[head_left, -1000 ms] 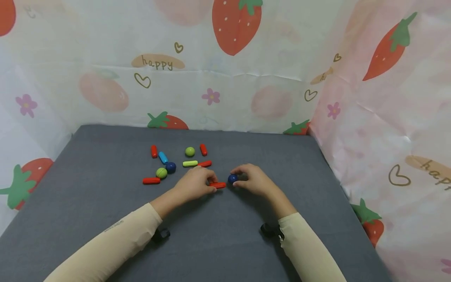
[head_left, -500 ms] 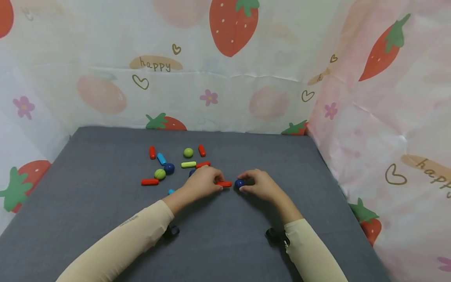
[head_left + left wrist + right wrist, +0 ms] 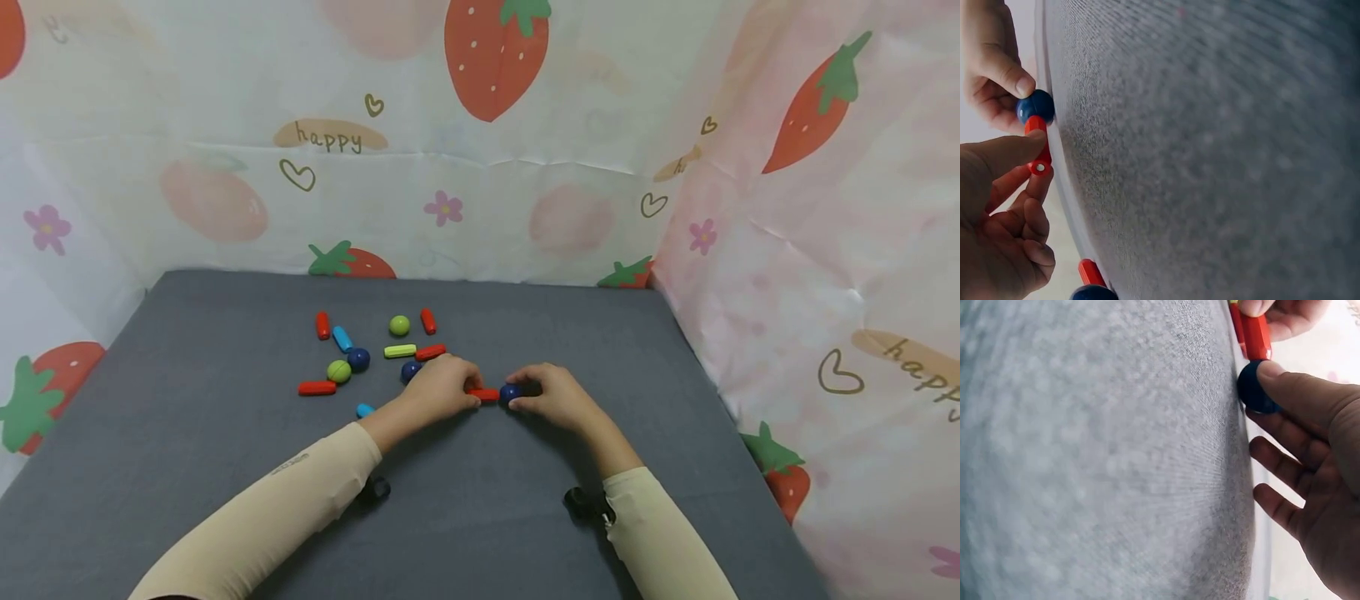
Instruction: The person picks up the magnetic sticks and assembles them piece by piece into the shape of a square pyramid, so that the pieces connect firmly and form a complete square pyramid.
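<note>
Between the thumb and fingers of my left hand (image 3: 442,387) is a short red stick (image 3: 487,395), held lengthwise, close over the dark grey table. Its near end shows a pale round dot in the left wrist view. My right hand (image 3: 555,393) pinches a dark blue ball (image 3: 509,395) by thumb and index finger, the other fingers spread apart in the right wrist view. The stick's far end meets the ball (image 3: 1036,105). Beyond the left hand lie another blue ball (image 3: 409,371) and a red stick (image 3: 431,352).
Several loose pieces lie left of the hands: a yellow-green stick (image 3: 400,352), green balls (image 3: 399,325), a blue ball (image 3: 358,359), light blue sticks (image 3: 342,338) and red sticks (image 3: 317,388). A strawberry-print curtain (image 3: 360,208) rises behind the grey table (image 3: 225,467).
My left hand has carried the red stick rightward to the blue ball, and the gap between them has closed. My right hand and its ball shifted slightly right and nearer, then stayed about still.
</note>
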Motion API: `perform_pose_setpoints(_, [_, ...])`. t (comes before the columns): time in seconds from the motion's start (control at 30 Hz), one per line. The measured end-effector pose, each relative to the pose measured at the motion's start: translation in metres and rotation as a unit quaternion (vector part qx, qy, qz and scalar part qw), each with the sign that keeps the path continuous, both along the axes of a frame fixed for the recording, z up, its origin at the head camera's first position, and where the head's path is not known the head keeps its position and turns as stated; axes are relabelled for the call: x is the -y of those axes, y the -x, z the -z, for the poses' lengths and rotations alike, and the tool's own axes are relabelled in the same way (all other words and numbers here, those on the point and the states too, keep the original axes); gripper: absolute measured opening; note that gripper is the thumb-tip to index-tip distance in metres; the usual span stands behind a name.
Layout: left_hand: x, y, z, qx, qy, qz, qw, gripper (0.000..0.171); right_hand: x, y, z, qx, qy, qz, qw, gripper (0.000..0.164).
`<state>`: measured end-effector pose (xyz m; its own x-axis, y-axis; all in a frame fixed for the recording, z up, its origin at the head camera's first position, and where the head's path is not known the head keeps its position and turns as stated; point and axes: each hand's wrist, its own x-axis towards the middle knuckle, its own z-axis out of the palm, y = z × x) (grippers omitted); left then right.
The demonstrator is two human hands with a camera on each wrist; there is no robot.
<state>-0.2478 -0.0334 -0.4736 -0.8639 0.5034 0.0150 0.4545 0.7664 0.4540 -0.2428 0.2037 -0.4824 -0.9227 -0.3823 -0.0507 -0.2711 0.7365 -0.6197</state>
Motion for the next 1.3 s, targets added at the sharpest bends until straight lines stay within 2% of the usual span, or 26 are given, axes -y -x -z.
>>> perform_pose_setpoints(0.3, [-0.004, 0.001, -0.001, 0.005, 0.008, 0.000, 1.0000, 0.015, 0.000, 0.000, 0.000, -0.009, -0.002, -0.004, 1.000, 0.033])
perform_pose_setpoints(0.5, [-0.003, -0.002, -0.005, -0.006, 0.012, 0.007, 0.9999, 0.018, 0.000, 0.000, 0.002, -0.017, -0.001, -0.012, 1.000, 0.033])
perform_pose_setpoints(0.63, [0.000, -0.006, -0.012, -0.013, -0.010, 0.018, 0.9997, 0.022, -0.002, 0.002, 0.004, -0.019, 0.003, -0.014, 1.000, 0.033])
perform_pose_setpoints(0.73, [0.004, -0.008, -0.022, -0.005, -0.039, 0.024, 0.9990, 0.025, -0.002, 0.002, 0.004, -0.021, 0.002, -0.014, 1.000, 0.032])
perform_pose_setpoints(0.83, [0.011, -0.009, -0.030, -0.002, -0.056, 0.028, 0.9980, 0.027, -0.002, 0.002, 0.004, -0.019, 0.002, -0.013, 1.000, 0.033])
perform_pose_setpoints(1.03, [0.032, -0.006, -0.040, -0.028, -0.073, 0.021, 0.9968, 0.029, -0.003, 0.001, 0.003, -0.013, 0.004, -0.011, 1.000, 0.034])
perform_pose_setpoints(1.3, [0.073, 0.003, -0.039, -0.014, -0.090, -0.002, 0.9958, 0.035, -0.004, 0.003, 0.004, -0.013, 0.002, -0.011, 1.000, 0.033])
